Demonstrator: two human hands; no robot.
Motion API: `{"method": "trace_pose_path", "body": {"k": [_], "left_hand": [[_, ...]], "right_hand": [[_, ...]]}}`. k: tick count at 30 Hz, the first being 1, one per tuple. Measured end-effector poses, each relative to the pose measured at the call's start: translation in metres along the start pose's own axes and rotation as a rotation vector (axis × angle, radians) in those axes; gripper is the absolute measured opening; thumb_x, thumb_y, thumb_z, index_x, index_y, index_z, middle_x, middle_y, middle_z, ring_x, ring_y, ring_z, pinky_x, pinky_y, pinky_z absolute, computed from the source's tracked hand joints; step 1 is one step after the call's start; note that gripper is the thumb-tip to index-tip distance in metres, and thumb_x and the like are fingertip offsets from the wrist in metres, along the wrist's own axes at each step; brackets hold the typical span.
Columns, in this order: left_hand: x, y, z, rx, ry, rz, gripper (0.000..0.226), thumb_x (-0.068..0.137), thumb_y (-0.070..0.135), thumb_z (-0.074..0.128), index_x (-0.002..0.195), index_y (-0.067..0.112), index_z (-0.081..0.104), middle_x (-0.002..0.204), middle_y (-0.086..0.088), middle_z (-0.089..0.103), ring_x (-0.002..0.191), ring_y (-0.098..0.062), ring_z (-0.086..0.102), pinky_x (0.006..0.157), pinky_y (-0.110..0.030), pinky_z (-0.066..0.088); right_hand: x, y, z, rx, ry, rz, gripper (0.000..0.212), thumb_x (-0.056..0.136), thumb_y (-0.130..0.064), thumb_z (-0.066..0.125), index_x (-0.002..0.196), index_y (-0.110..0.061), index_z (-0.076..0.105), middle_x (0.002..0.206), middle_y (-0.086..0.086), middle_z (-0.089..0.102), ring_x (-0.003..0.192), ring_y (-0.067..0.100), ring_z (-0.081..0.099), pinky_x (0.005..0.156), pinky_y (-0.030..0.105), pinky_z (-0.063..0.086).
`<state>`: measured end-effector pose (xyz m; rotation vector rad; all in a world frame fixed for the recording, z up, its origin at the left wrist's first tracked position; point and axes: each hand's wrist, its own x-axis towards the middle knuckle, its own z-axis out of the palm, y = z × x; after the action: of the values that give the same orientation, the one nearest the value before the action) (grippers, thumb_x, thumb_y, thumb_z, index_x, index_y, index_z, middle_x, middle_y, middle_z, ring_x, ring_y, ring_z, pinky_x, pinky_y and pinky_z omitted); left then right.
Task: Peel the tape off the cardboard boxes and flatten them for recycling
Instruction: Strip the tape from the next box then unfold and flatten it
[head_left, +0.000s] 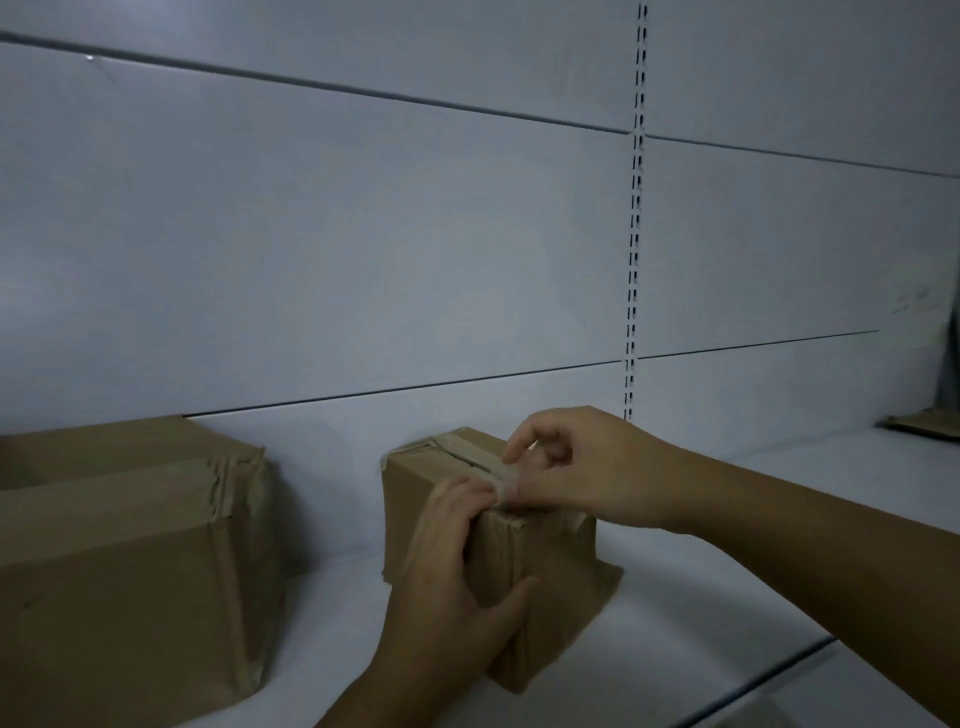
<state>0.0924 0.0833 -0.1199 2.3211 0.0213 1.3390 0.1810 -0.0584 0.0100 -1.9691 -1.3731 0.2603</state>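
Small brown cardboard box stands on the white shelf, one corner turned towards me, right in front and under both hands. Nearest to me, my left grip is wrapped around that near corner: the thumb lies on the right-hand face and the fingers curl up to the top edge, bracing the box. Just beyond it, my right grip reaches in from the right. It looks to be pinching the loose end of the tan tape strip between thumb and forefinger at the near top edge, touching the left fingertips.

What matters for the pull is that the strip's long axis runs away from the pinch, along the top seam towards the far-left edge by the wall. I judge the peel should go back along that line, up and away, with the left hand holding the box down. The right hand is the one on the tape.

Further left, well apart, sits a large brown cardboard box, its wrinkled tape still on. Behind both is the grey panelled wall with a slotted upright.
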Motion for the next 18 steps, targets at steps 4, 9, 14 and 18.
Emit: {"method": "trace_pose_path", "body": {"k": [4, 9, 14, 18], "left_hand": [[0.001, 0.004, -0.003, 0.05, 0.016, 0.048, 0.073, 0.065, 0.045, 0.073, 0.123, 0.061, 0.032, 0.135, 0.04, 0.033, 0.134, 0.001, 0.032, 0.102, -0.033, 0.043], [-0.002, 0.001, -0.003, 0.064, 0.033, 0.07, 0.065, 0.067, 0.048, 0.072, 0.125, 0.047, 0.042, 0.137, 0.037, 0.035, 0.137, 0.003, 0.026, 0.101, -0.029, 0.039], [0.0, -0.002, -0.001, 0.079, 0.034, 0.149, 0.057, 0.073, 0.045, 0.069, 0.124, 0.036, 0.047, 0.135, 0.029, 0.039, 0.135, -0.003, 0.032, 0.107, -0.012, 0.027], [0.004, 0.0, -0.003, 0.032, 0.027, 0.165, 0.051, 0.073, 0.042, 0.068, 0.119, 0.032, 0.049, 0.128, 0.021, 0.046, 0.129, -0.004, 0.04, 0.106, -0.018, 0.032]], "right_hand": [[0.005, -0.001, 0.006, -0.044, 0.093, -0.001, 0.014, 0.079, -0.025, 0.072, 0.091, -0.021, 0.068, 0.069, -0.003, 0.067, 0.059, 0.003, 0.058, 0.062, 0.022, 0.047], [0.006, 0.011, 0.007, 0.31, 0.135, 0.139, 0.011, 0.085, -0.001, 0.063, 0.075, -0.007, 0.065, 0.068, 0.008, 0.068, 0.059, 0.013, 0.062, 0.06, 0.026, 0.053], [0.005, 0.019, 0.011, 0.466, 0.204, 0.201, 0.017, 0.086, 0.005, 0.056, 0.073, -0.005, 0.061, 0.06, 0.008, 0.064, 0.044, 0.011, 0.049, 0.044, 0.018, 0.041], [0.007, 0.019, 0.007, 0.594, 0.228, 0.266, 0.017, 0.09, 0.003, 0.053, 0.077, -0.007, 0.058, 0.06, 0.009, 0.063, 0.047, 0.014, 0.057, 0.042, 0.019, 0.046]]}}
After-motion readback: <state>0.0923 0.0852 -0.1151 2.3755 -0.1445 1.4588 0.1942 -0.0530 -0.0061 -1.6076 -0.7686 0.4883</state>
